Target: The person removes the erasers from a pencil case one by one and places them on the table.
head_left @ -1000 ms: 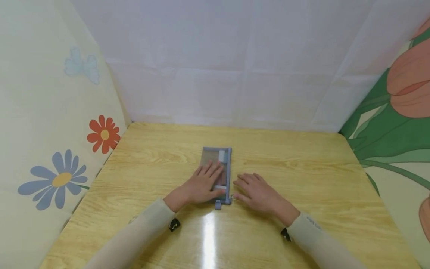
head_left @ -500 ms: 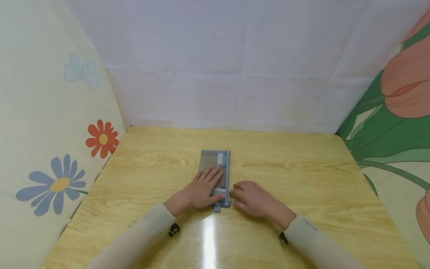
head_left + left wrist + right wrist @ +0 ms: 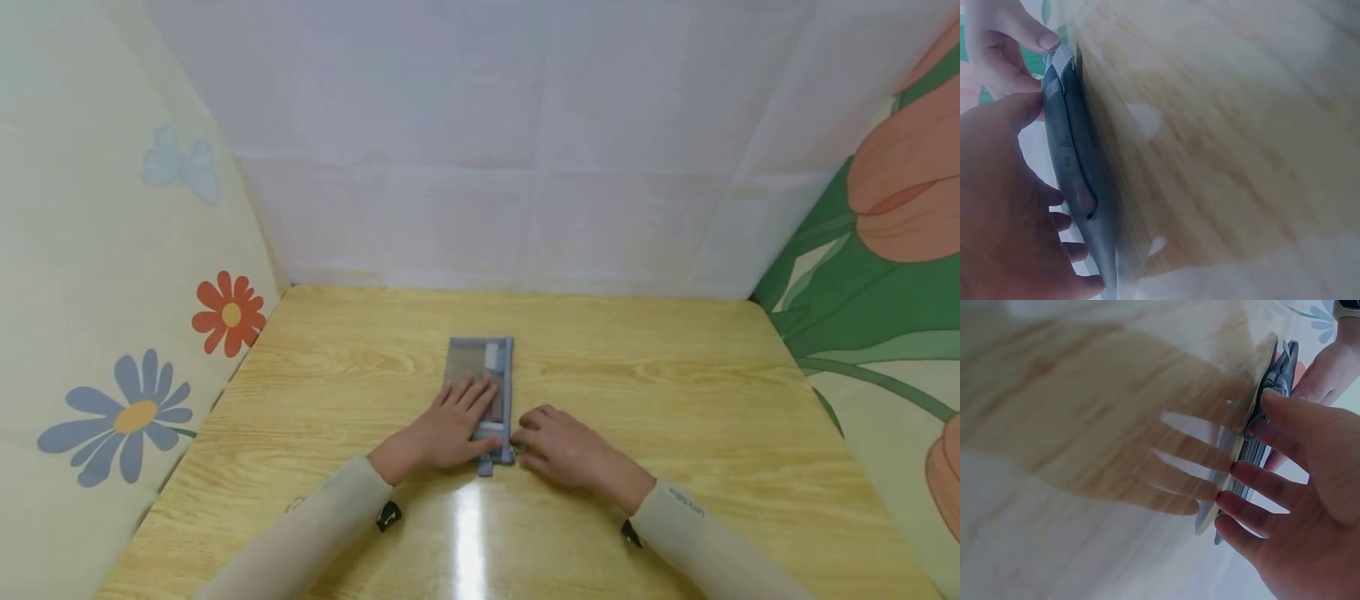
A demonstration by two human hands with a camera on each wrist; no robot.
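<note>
A flat see-through zip pouch (image 3: 459, 360) with grey-blue edging lies lengthwise on the table, and pale items show inside it. My left hand (image 3: 448, 429) rests flat on it with spread fingers, covering its lower left part; the left wrist view shows the thumb along the pouch's edge. At the lower right corner my right hand (image 3: 566, 446) holds thumb and index finger at the zipper's ring pull (image 3: 1255, 426). The other fingers of this hand stretch out beside the pouch's edge, fingertips close over the table. A fabric tab (image 3: 486, 468) sticks out at the near end.
The wood-grain table (image 3: 660, 358) reaches back to a white sheet (image 3: 450, 217). Flower-printed panels flank it, with a red flower (image 3: 231, 314) at left and a tulip (image 3: 900, 167) at right. A strip of light reflects near the front.
My right hand has moved slightly nearer the pouch's corner, its fingers drawing in around the ring pull. My left hand keeps its place on the pouch. The head view has shifted a little.
</note>
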